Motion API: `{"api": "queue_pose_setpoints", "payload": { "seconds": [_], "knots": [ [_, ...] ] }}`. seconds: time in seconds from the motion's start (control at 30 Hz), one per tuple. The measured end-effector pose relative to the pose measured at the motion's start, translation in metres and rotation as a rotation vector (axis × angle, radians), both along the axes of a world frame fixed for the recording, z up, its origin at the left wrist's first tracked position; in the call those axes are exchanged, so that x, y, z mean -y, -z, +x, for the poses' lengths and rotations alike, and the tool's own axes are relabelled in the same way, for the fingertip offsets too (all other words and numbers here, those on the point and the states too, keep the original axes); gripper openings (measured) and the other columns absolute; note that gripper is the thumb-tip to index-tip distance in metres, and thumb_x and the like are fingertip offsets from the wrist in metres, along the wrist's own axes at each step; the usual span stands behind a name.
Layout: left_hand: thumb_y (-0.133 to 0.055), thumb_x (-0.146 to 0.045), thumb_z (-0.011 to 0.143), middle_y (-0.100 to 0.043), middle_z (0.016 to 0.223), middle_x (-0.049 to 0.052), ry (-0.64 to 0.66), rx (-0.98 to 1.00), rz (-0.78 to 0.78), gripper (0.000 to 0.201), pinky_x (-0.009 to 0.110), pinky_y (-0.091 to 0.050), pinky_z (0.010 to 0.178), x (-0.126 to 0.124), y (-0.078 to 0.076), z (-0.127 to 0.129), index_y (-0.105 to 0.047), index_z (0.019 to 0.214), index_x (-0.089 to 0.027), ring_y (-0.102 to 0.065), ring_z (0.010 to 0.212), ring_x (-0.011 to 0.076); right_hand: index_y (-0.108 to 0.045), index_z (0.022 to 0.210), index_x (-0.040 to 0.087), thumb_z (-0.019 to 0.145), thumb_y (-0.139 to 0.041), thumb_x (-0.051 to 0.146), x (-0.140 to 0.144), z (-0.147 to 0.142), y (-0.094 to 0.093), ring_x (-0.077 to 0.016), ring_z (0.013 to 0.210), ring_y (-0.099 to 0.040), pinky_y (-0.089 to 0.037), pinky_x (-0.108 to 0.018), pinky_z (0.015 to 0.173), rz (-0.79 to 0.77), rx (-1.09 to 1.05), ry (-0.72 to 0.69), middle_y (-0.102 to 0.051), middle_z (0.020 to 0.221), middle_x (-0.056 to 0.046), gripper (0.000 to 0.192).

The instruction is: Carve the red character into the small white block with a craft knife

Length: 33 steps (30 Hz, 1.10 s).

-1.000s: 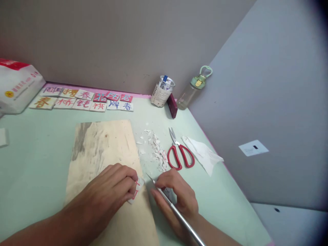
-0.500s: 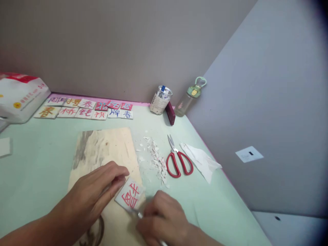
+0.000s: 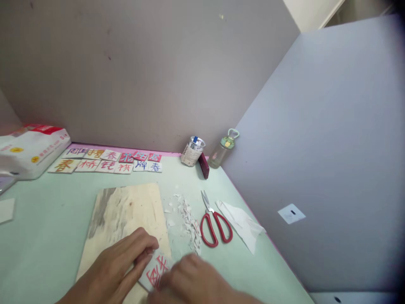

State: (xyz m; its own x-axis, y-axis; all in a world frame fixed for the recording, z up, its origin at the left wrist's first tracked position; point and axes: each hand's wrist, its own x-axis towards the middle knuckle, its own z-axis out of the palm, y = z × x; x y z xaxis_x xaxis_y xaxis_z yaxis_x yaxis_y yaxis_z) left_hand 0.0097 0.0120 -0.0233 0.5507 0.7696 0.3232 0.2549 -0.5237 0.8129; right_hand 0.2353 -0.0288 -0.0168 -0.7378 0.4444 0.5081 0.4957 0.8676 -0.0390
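Note:
My left hand lies on a pale wooden board, its fingertips pinning the left edge of a small white tile with a red carved character. My right hand is blurred and closed, right up against the tile's right side at the bottom of the view. The thin metal tool it was holding earlier is hidden behind it now. Both hands meet at the tile near the board's lower right corner.
White shavings lie beside the board, then red scissors and a tissue. Finished character tiles, a cup, a bottle and a white bag line the back of the green table. Grey partitions stand behind and to the right.
My right hand swung the metal tool from upright down over the tile, and it is out of sight. The tile now lies flat, character up. The camera tilted upward.

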Motion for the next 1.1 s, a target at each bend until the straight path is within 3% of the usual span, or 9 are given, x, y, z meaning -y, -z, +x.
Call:
{"api": "queue_pose_setpoints", "payload": {
  "seconds": [0.03, 0.1, 0.17, 0.23, 0.27, 0.33, 0.47, 0.7, 1.1],
  "knots": [
    [-0.04, -0.031, 0.111, -0.067, 0.092, 0.0, -0.008, -0.006, 0.008, 0.02, 0.023, -0.057, 0.076, 0.0, 0.0, 0.0, -0.059, 0.105, -0.028, -0.07, 0.082, 0.0169, -0.068, 0.108, 0.022, 0.105, -0.061, 0.024, -0.016, 0.009, -0.016, -0.0181, 0.063, -0.063, -0.05, -0.032, 0.057, -0.026, 0.02, 0.021, -0.073, 0.076, -0.001, 0.008],
    [-0.042, -0.031, 0.11, -0.067, 0.09, 0.0, -0.016, -0.027, 0.024, 0.018, 0.022, -0.056, 0.072, 0.0, 0.0, 0.0, -0.059, 0.104, -0.028, -0.069, 0.079, 0.0164, -0.071, 0.106, 0.023, 0.102, -0.062, 0.017, -0.057, 0.029, -0.048, -0.0178, 0.079, -0.071, -0.055, -0.03, 0.07, -0.147, -0.002, 0.295, -0.077, 0.089, -0.003, 0.011],
    [-0.042, -0.031, 0.11, -0.066, 0.088, 0.0, -0.02, -0.04, 0.036, 0.018, 0.021, -0.055, 0.069, -0.001, 0.0, 0.0, -0.058, 0.103, -0.028, -0.067, 0.076, 0.0158, -0.071, 0.097, 0.021, 0.103, -0.061, 0.016, -0.106, 0.047, -0.07, -0.0178, 0.081, -0.072, -0.058, -0.03, 0.075, -0.168, -0.031, 0.478, -0.077, 0.09, -0.004, 0.013],
    [-0.041, -0.03, 0.11, -0.066, 0.088, 0.0, -0.03, -0.029, 0.048, 0.019, 0.021, -0.054, 0.068, -0.002, 0.002, 0.0, -0.058, 0.103, -0.027, -0.066, 0.075, 0.0156, -0.072, 0.098, 0.018, 0.107, -0.057, 0.018, -0.157, 0.061, -0.084, -0.019, 0.085, -0.073, -0.06, -0.033, 0.079, -0.164, -0.048, 0.651, -0.077, 0.095, -0.006, 0.016],
    [-0.04, -0.03, 0.11, -0.066, 0.088, 0.0, -0.035, -0.019, 0.055, 0.019, 0.021, -0.054, 0.068, -0.002, 0.003, 0.0, -0.058, 0.103, -0.027, -0.066, 0.075, 0.0156, -0.072, 0.104, 0.017, 0.107, -0.06, 0.022, -0.182, 0.066, -0.089, -0.0206, 0.092, -0.073, -0.061, -0.037, 0.085, -0.159, -0.049, 0.728, -0.076, 0.103, -0.007, 0.013],
    [-0.04, -0.03, 0.11, -0.065, 0.088, 0.001, -0.04, -0.004, 0.063, 0.019, 0.021, -0.054, 0.067, -0.003, 0.005, -0.001, -0.058, 0.104, -0.027, -0.066, 0.075, 0.0158, -0.068, 0.124, 0.018, 0.105, -0.067, 0.033, -0.225, 0.072, -0.098, -0.0244, 0.107, -0.071, -0.061, -0.045, 0.093, -0.154, -0.038, 0.854, -0.07, 0.126, -0.009, 0.024],
    [-0.037, -0.032, 0.111, -0.063, 0.087, 0.001, -0.049, -0.006, 0.055, 0.021, 0.021, -0.053, 0.065, -0.005, 0.008, -0.001, -0.057, 0.103, -0.028, -0.066, 0.075, 0.0162, -0.065, 0.132, 0.02, 0.105, -0.067, 0.035, -0.283, 0.075, -0.114, -0.0265, 0.113, -0.069, -0.061, -0.048, 0.095, -0.214, 0.05, 0.975, -0.066, 0.136, -0.011, 0.031],
    [-0.034, -0.03, 0.112, -0.06, 0.086, 0.0, -0.049, -0.027, 0.062, 0.025, 0.022, -0.052, 0.066, -0.005, 0.01, -0.001, -0.056, 0.102, -0.027, -0.064, 0.072, 0.0152, -0.064, 0.134, 0.019, 0.104, -0.069, 0.034, -0.321, 0.072, -0.125, -0.0269, 0.113, -0.07, -0.061, -0.048, 0.094, -0.383, 0.212, 1.056, -0.066, 0.135, -0.011, 0.034],
    [-0.034, -0.03, 0.112, -0.059, 0.087, -0.001, -0.039, -0.04, 0.047, 0.026, 0.023, -0.051, 0.067, -0.006, 0.017, -0.001, -0.057, 0.101, -0.028, -0.063, 0.072, 0.0153, -0.066, 0.132, 0.02, 0.105, -0.067, 0.035, -0.33, 0.082, -0.145, -0.0265, 0.112, -0.07, -0.061, -0.046, 0.094, -0.514, 0.309, 1.015, -0.066, 0.135, -0.01, 0.031]
  ]
}}
